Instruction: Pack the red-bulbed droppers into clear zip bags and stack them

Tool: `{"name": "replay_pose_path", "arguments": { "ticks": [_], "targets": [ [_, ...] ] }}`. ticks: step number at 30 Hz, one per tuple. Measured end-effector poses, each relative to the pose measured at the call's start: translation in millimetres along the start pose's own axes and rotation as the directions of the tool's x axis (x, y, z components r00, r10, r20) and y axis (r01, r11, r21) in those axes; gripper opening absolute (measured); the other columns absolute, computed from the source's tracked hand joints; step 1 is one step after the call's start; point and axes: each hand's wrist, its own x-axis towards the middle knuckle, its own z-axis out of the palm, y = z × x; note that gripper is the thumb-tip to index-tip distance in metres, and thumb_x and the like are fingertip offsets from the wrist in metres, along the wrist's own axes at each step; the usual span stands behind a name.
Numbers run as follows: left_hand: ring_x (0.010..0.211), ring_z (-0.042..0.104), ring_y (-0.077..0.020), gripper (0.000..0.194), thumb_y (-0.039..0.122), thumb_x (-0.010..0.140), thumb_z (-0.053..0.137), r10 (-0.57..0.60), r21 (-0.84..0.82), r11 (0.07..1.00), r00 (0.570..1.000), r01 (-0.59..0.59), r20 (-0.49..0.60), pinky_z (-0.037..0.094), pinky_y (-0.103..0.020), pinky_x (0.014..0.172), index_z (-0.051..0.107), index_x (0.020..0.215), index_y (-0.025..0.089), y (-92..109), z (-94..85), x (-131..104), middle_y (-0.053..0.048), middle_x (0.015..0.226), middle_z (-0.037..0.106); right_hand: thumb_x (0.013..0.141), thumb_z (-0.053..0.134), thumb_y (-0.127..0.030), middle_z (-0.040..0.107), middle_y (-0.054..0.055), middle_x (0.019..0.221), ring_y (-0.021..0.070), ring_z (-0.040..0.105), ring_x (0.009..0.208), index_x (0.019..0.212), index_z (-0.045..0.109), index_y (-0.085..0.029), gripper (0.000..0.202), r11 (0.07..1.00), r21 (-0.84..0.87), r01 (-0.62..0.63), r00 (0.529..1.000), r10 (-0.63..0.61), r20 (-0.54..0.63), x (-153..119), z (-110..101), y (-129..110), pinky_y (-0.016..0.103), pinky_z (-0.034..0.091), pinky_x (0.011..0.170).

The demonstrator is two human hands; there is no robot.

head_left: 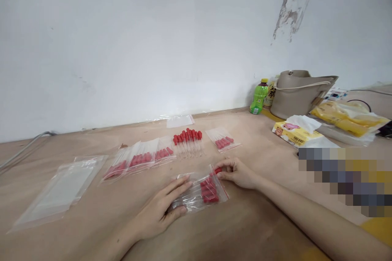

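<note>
A clear zip bag [191, 204] lies in front of me with several red-bulbed droppers [209, 192] inside, bulbs toward its right end. My left hand [167, 204] holds the bag's left part, fingers on its upper side and thumb at the near edge. At the bag's right opening, my right hand [234, 172] pinches the red bulb of a dropper [217, 170]; its stem seems to be inside the bag. Beyond the bag, several loose droppers [188, 138] lie in a bunch, bulbs pointing away from me.
Filled zip bags [141, 159] overlap left of the bunch, and another filled bag [223, 140] lies right of it. Flat bags [61, 189] are stacked at left. A blank bag [180, 121], a green bottle [259, 97], a grey-beige bag [294, 97] and a tissue pack [295, 135] stand farther back.
</note>
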Motion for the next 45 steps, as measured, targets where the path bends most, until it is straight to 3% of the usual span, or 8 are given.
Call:
{"name": "replay_pose_path", "arguments": {
  "ticks": [4,8,14,21,27,30,39,45],
  "targets": [
    [0.124,0.029,-0.0226,0.051,0.030,0.087,0.042,0.005,0.002,1.000,1.000,-0.005,-0.002,0.028,-0.041,0.100,0.021,0.133,0.031,-0.7,0.2,0.3,-0.001,0.140,0.023,0.075,0.053,-0.036,0.064,0.002,0.089,0.0172,0.056,0.085,0.093,0.064,-0.020,0.027,0.993,-0.056,0.106,0.992,-0.102,0.070,0.4,1.8,-5.2,0.030,0.043,0.078],
    [0.124,0.028,-0.0225,0.051,0.030,0.087,0.042,0.006,0.007,1.000,1.000,-0.006,-0.008,0.028,-0.040,0.100,0.022,0.133,0.031,-0.6,0.7,-0.6,-0.001,0.140,0.023,0.079,0.047,-0.038,0.062,0.004,0.099,0.0180,0.054,0.096,0.101,0.060,-0.021,0.031,0.996,0.006,0.087,0.984,-0.087,0.158,-1.9,-1.8,-8.8,0.034,0.039,0.087],
    [0.124,0.028,-0.0218,0.050,0.030,0.087,0.042,0.001,0.013,1.000,1.000,-0.002,0.003,0.028,-0.040,0.101,0.022,0.133,0.031,1.2,0.2,-0.7,-0.001,0.139,0.025,0.073,0.055,-0.040,0.062,0.003,0.086,0.0104,0.055,0.069,0.095,0.060,-0.017,0.033,0.972,0.224,-0.075,0.960,0.009,0.281,0.2,-5.6,-1.1,0.023,0.042,0.062],
    [0.126,0.025,-0.0206,0.050,0.030,0.087,0.041,-0.022,0.011,1.000,0.999,0.021,0.034,0.025,-0.039,0.102,0.021,0.133,0.031,0.0,0.6,-0.1,0.001,0.140,0.022,0.065,0.064,-0.039,0.063,0.000,0.067,0.0050,0.047,0.050,0.084,0.066,-0.016,0.030,0.937,0.297,-0.186,0.982,0.163,0.101,3.7,1.5,4.3,0.019,0.037,0.050],
    [0.124,0.029,-0.0221,0.050,0.030,0.087,0.042,-0.024,-0.002,1.000,1.000,0.024,0.010,0.028,-0.040,0.100,0.022,0.133,0.031,-0.2,0.4,-0.9,0.000,0.139,0.024,0.060,0.066,-0.036,0.063,0.001,0.060,0.0075,0.050,0.048,0.067,0.065,-0.013,0.024,0.948,0.244,-0.203,0.965,0.235,-0.112,6.1,15.1,4.9,0.020,0.038,0.047],
    [0.124,0.029,-0.0217,0.049,0.030,0.087,0.041,-0.032,0.002,0.999,0.999,0.032,0.009,0.028,-0.040,0.100,0.023,0.133,0.031,1.2,-0.4,-0.7,0.000,0.139,0.024,0.063,0.063,-0.032,0.064,0.003,0.065,0.0107,0.055,0.055,0.067,0.063,-0.013,0.019,0.976,0.167,-0.137,0.966,0.169,-0.194,4.7,21.0,3.5,0.022,0.042,0.051],
    [0.125,0.027,-0.0199,0.046,0.030,0.088,0.040,-0.029,0.017,0.999,1.000,0.028,0.004,0.027,-0.038,0.102,0.027,0.131,0.031,-1.2,3.2,-1.4,0.001,0.140,0.022,0.076,0.047,-0.023,0.065,0.003,0.074,0.0136,0.058,0.066,0.082,0.063,-0.016,0.018,0.993,-0.116,0.012,0.988,-0.029,-0.150,-2.1,21.1,1.6,0.024,0.044,0.059],
    [0.125,0.027,-0.0198,0.044,0.029,0.088,0.040,-0.006,0.029,1.000,1.000,0.006,0.004,0.027,-0.039,0.102,0.029,0.130,0.031,-1.6,2.7,-1.4,0.001,0.139,0.024,0.077,0.041,-0.014,0.062,0.003,0.075,0.0132,0.054,0.072,0.081,0.067,-0.019,0.026,0.927,-0.355,0.125,0.987,-0.151,-0.047,-5.0,17.7,-3.8,0.024,0.041,0.066]
  ]
}}
